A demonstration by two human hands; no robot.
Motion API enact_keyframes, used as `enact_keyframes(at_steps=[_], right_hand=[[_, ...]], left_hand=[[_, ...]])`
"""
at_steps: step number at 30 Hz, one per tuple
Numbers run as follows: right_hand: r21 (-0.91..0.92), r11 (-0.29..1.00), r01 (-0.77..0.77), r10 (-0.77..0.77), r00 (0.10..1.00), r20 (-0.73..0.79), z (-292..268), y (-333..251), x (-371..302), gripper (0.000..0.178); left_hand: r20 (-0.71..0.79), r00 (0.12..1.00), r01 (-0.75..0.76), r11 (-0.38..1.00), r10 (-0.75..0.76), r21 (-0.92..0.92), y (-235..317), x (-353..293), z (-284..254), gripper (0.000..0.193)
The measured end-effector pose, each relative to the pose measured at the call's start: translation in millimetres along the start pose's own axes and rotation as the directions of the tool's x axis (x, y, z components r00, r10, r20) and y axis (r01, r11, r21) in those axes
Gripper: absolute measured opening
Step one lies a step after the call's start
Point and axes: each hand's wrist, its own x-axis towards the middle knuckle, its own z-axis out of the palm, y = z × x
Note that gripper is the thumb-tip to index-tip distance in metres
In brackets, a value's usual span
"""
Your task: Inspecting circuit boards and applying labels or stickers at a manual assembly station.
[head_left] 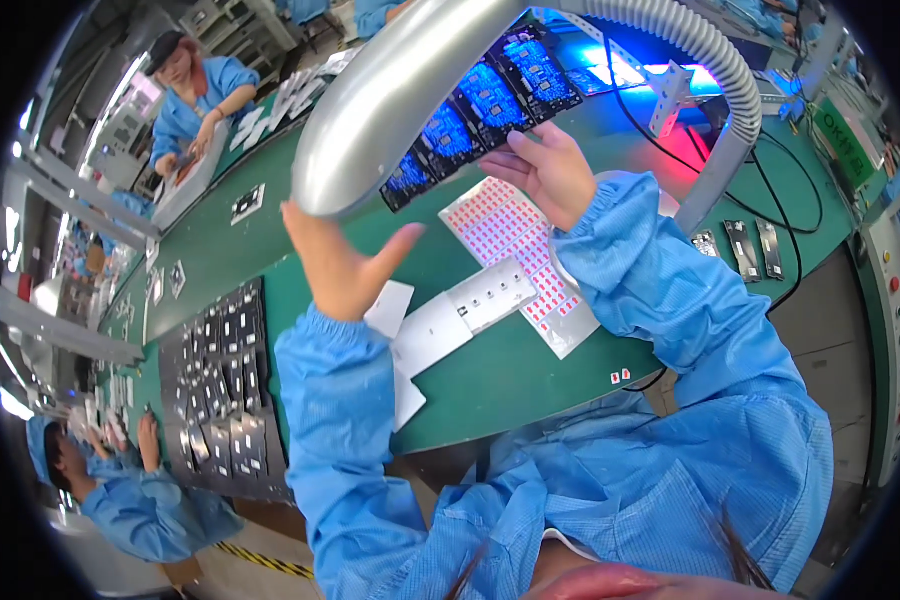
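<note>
My left hand (342, 262) is raised beside the silver lamp head (360, 130), its thumb spread wide from the fingers. The lamp hides some of its fingertips. My right hand (555, 178) is turned partly palm up, fingers apart, next to the lower edge of a black panel of circuit boards (448, 135) lit blue. Whether its fingertips touch the panel is unclear. Below the hands lies a sheet of small red stickers (560, 318). A pale strip with a row of small dark marks (492, 297) overlaps it, joined to white plates (432, 335).
A black tray of small parts (220, 380) lies at the left. Several metal-and-black pieces (742, 250) rest at the right near cables (795, 235). The lamp's ribbed arm (725, 60) arches over the green table (490, 400). Co-workers (195, 100) sit at the left.
</note>
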Motion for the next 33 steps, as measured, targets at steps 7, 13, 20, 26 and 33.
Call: enact_keyframes(at_steps=[7, 13, 20, 26, 33], right_hand=[[0.017, 1.0, 0.01, -0.009, 0.998, -0.063, -5, 11, 15, 0.015], [-0.027, 0.997, -0.078, 0.077, 0.996, -0.042, -4, 9, 15, 0.017], [0.024, 0.998, -0.062, 0.063, 0.998, -0.026, -9, 8, 13, 0.019], [0.046, 0.982, -0.183, 0.175, 0.974, 0.141, 3, 12, -3, 0.025], [-0.087, 0.952, -0.295, 0.307, 0.897, 0.318, 3, 25, -17, 0.034]], left_hand=[[-0.09, 0.97, 0.194, 0.946, -0.224, -0.26, -51, -57, 22, 0.064], [-0.068, 0.967, 0.228, 0.95, -0.247, -0.212, -53, -59, 22, 0.061], [-0.062, 0.968, 0.224, 0.95, -0.243, -0.215, -48, -57, 20, 0.062], [0.149, 0.849, 0.381, 0.392, -0.507, -0.837, -14, -44, 17, 0.062], [0.472, 0.638, 0.622, 0.047, -0.609, -0.781, 10, -40, 9, 0.031]])
